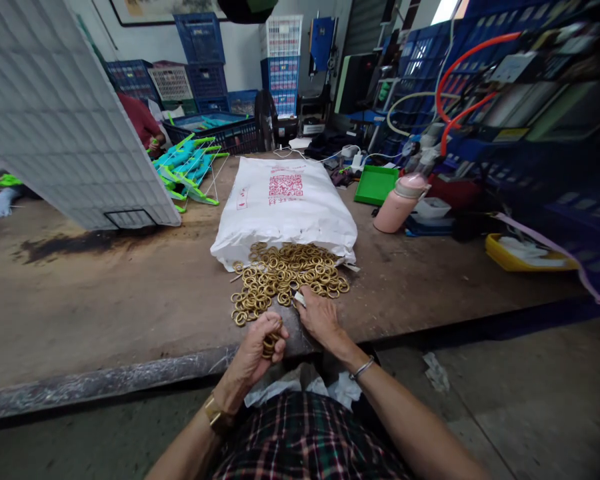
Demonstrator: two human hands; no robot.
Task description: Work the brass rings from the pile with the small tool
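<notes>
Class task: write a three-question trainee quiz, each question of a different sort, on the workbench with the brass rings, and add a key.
1. True or false: the left hand is closed around a bunch of the small gold-coloured metal rings.
2. Multiple choice: the ring pile spills from A) a blue plastic crate, B) a white woven sack lying on its side, C) a yellow tray.
3. Fill in: the right hand rests at the near edge of the pile on the worn brown ____.

Key: 1 true. 2 B. 3 workbench. To the sack's right lies a pink insulated bottle, with a shallow green plastic tray behind it.
</notes>
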